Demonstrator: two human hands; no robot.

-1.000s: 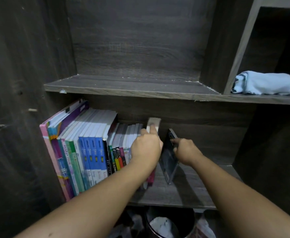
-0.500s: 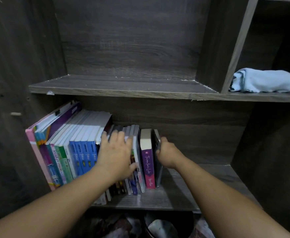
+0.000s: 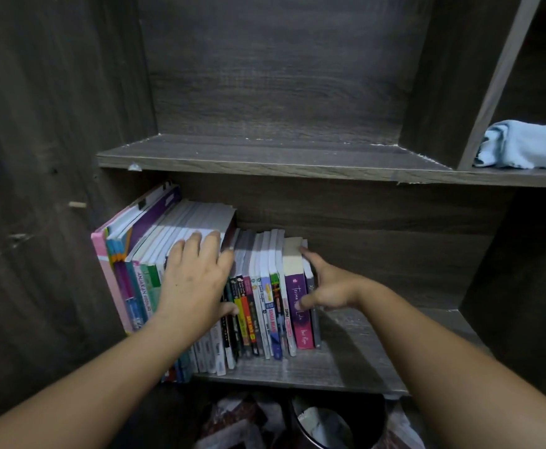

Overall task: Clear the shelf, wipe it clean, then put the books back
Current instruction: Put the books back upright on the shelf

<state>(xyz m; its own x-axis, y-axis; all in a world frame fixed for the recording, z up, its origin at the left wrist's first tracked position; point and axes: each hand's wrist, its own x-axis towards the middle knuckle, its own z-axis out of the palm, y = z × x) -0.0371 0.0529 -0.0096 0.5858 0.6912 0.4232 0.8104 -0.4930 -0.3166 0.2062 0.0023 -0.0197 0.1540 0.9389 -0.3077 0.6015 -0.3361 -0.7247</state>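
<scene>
A row of books [image 3: 258,286] stands upright on the lower shelf [image 3: 356,351], packed toward its left end. My left hand [image 3: 194,280] lies flat with spread fingers on the spines and tops of the tall blue and white books [image 3: 155,244]. My right hand [image 3: 326,286] presses with straight fingers against the right side of the last book, next to the purple-spined book [image 3: 297,306], its thumb touching that spine. A light blue cloth [image 3: 524,144] lies bunched on the upper shelf [image 3: 265,157] at the far right.
The right half of the lower shelf is bare dark wood. A vertical divider [image 3: 492,79] splits the upper level. Below the shelf sit a dark bin [image 3: 330,426] with crumpled paper and some bags. The cabinet's side wall [image 3: 38,189] stands at the left.
The purple book and the dark book were stood up and pushed left against the row. My left hand moved left onto the tall books; my right hand now presses the row's right end.
</scene>
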